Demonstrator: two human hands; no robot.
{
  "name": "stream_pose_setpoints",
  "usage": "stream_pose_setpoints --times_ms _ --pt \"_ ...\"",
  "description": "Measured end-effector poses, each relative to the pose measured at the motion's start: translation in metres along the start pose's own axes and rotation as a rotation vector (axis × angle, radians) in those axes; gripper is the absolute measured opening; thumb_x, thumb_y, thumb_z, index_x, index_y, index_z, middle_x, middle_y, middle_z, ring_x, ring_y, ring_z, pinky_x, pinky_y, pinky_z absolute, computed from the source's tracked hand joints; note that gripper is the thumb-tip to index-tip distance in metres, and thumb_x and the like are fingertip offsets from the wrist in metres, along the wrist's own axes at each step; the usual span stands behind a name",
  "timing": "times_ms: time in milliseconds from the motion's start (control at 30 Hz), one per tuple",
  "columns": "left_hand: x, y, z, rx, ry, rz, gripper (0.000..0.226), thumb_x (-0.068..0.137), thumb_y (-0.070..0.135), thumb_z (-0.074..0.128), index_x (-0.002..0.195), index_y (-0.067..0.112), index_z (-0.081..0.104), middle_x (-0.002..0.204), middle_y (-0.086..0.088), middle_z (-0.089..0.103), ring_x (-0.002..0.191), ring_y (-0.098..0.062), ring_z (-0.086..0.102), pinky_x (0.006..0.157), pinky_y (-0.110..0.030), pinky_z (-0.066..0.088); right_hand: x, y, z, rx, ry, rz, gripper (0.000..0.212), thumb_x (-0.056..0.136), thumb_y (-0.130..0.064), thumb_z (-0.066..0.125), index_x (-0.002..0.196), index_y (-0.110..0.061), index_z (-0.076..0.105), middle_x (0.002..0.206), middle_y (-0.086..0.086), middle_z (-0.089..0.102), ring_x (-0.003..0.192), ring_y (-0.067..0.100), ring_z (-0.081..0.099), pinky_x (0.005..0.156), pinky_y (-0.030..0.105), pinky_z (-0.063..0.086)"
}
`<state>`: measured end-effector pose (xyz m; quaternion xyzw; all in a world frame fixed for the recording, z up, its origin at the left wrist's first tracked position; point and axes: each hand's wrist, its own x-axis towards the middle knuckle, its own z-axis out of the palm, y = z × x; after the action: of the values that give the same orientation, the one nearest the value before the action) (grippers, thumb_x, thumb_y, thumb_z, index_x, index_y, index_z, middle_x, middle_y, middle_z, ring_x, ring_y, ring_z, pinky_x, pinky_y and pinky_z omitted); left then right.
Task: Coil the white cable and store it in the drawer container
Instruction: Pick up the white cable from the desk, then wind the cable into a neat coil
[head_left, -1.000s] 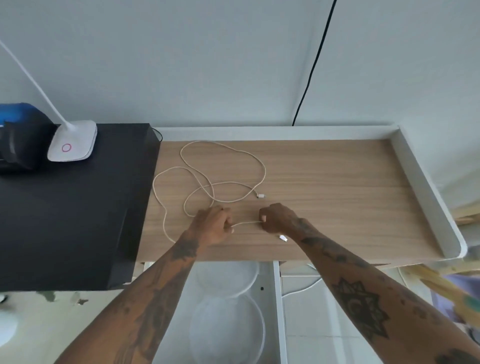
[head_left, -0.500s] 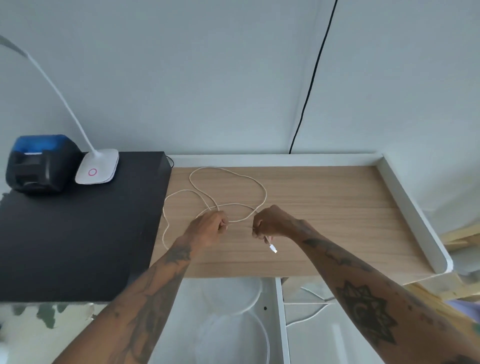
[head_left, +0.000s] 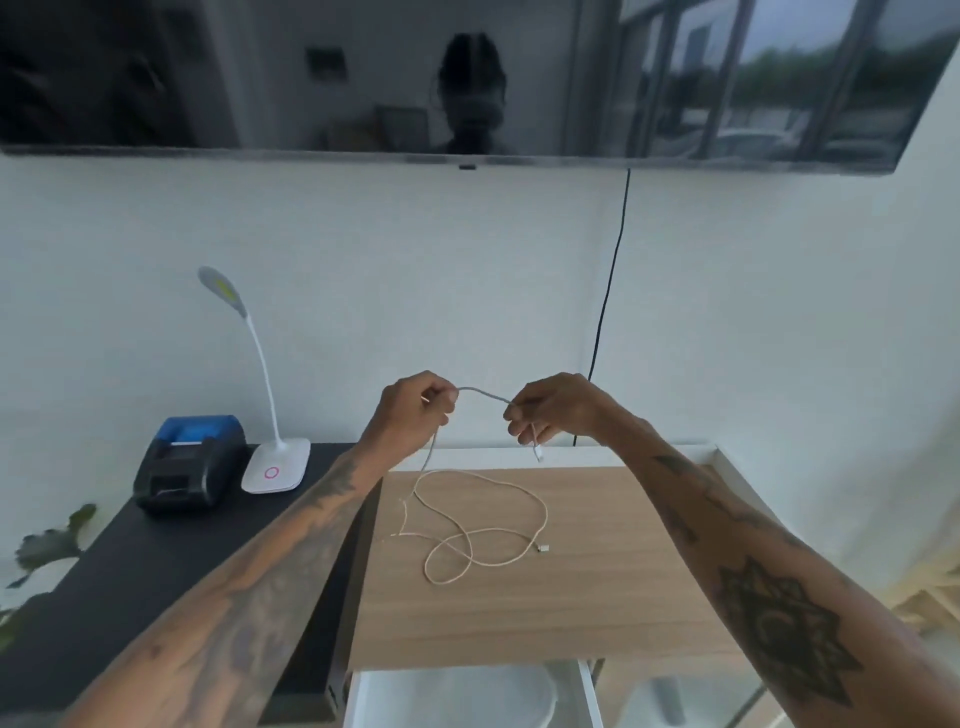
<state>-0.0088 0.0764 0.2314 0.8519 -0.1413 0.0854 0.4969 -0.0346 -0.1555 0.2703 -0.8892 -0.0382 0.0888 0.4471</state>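
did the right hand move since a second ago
Yes. The right hand has lifted off the wooden desk and now holds the white cable up in front of the wall.

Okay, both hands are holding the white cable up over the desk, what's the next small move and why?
Probably bring the left hand across to the right hand to fold a first loop. A short span of the white cable hangs between both grips, one plug dangles below the right, and the rest lies loose on the wooden desk.
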Motion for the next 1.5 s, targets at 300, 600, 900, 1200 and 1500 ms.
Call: stream_pose_setpoints --times_ms 300,600,900,1200,1500 --pt "-0.017 0.018 -0.012 -0.141 0.082 0.017 0.009 0.097 0.017 0.065 0.092 0.014 0.072 0.080 -0.004 0.073 0.058 -0.007 0.072 0.065 -0.033 0.065 -0.052 -0.029 0.023 0.543 -0.236 -0.268 0.013 0.100 -0.008 0.058 0.108 -0.003 0.067 0.105 0.015 0.076 0.100 0.027 0.073 0.092 0.037 0.058" --pt "-0.026 0.032 0.011 -0.150 0.111 0.014 0.013 0.093 0.019 0.067 0.083 0.023 0.073 0.077 0.009 0.074 0.059 0.008 0.066 0.051 -0.006 0.048 -0.083 -0.043 0.021 0.822 -0.366 -0.319 0.017 0.097 -0.010 0.058 0.105 -0.003 0.071 0.098 0.011 0.076 0.089 0.024 0.075 0.077 0.032 0.062" --pt "-0.062 0.036 0.047 -0.119 -0.038 0.030 0.018 0.101 0.017 0.059 0.092 0.012 0.074 0.070 -0.004 0.069 0.049 -0.009 0.054 0.055 -0.023 0.047 -0.067 -0.059 0.003 1.274 -0.134 -0.547 0.020 0.097 0.003 0.054 0.111 -0.001 0.068 0.121 0.015 0.072 0.112 0.029 0.071 0.099 0.039 0.056" --pt "-0.066 0.052 0.029 0.019 0.046 0.217 0.014 0.097 0.022 0.067 0.094 0.013 0.077 0.076 0.001 0.073 0.062 -0.007 0.057 0.059 -0.020 0.046 -0.025 -0.004 -0.013 0.335 0.363 -0.462 0.025 0.101 0.000 0.052 0.080 -0.014 0.049 0.123 0.006 0.069 0.136 0.012 0.052 0.101 0.023 0.046" --pt "-0.027 0.069 0.004 0.167 0.104 0.328 0.008 0.092 0.016 0.072 0.089 0.017 0.079 0.087 0.003 0.075 0.080 -0.017 0.069 0.073 -0.033 0.056 -0.072 0.030 0.012 0.593 -0.329 -0.313 0.028 0.105 -0.005 0.048 0.129 0.001 0.061 0.121 0.022 0.071 0.111 0.027 0.071 0.099 0.034 0.054"
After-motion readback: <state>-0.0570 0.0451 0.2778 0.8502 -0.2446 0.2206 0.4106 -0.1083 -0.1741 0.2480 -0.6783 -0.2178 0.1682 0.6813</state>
